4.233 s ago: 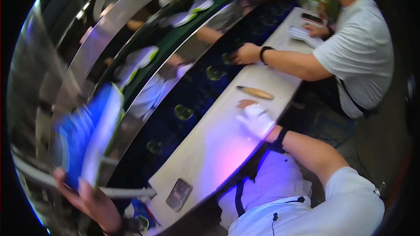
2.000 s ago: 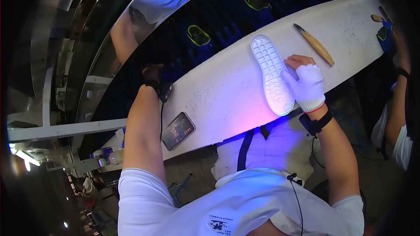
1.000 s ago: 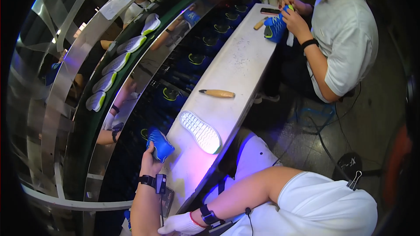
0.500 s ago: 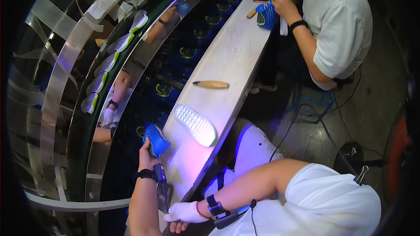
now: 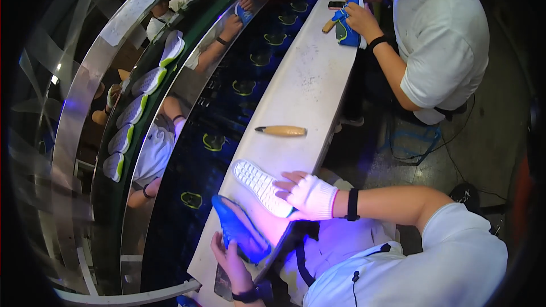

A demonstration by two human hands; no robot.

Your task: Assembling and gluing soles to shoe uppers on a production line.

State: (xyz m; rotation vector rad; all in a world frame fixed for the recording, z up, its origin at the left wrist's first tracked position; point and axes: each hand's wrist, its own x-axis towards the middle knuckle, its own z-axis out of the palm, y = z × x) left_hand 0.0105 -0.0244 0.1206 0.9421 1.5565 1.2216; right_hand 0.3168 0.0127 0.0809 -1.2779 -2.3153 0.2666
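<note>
slanting lower-right: white sole (image 5: 259, 186), blue shoe (image 5: 239, 232)

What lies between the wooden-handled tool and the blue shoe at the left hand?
The white sole lies there on the bench, the right hand at its edge: head view.

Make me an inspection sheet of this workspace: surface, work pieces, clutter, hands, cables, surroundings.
Surface: long pale bench, dark specks toward its far end, pinkish light at the near end.
Work pieces: white sole, tread up on the bench; blue shoe upper beside it.
Clutter: wooden-handled tool beyond the sole; phone at the near end, partly hidden.
Hands: left hand, bare, touches the upper; right hand, in a fingerless white glove, is at the sole; firmness of either grip unclear.
Cables: thin cord on the wearer's shirt; dark cables on the floor.
Surroundings: co-worker handling another blue shoe; row of soles alongside.
</note>
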